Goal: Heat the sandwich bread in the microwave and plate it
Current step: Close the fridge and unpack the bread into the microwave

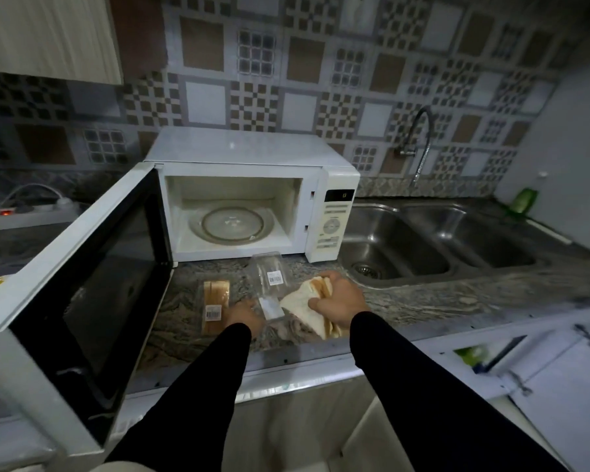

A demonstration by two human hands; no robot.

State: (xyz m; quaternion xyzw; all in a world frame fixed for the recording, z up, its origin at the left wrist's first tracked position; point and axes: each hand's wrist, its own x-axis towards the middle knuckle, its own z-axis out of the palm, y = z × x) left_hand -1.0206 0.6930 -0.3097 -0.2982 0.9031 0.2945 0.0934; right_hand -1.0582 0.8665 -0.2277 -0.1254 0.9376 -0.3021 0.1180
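A white microwave (252, 155) stands on the granite counter with its door (82, 287) swung wide open to the left. Its glass turntable (232, 223) is bare. In front of it my right hand (341, 298) grips a triangular white-bread sandwich (298, 306) just above the counter. My left hand (244, 315) rests at the lower end of an open clear plastic sandwich box (269, 284) with a barcode sticker. A second sandwich in its sealed pack (215, 301) lies to the left of that box. No plate is in view.
A steel double sink (423, 247) with a curved tap (421, 144) lies to the right of the microwave. A power strip (31, 216) sits at the back left. White cabinet doors (559, 369) are below right. The open door blocks the counter's left side.
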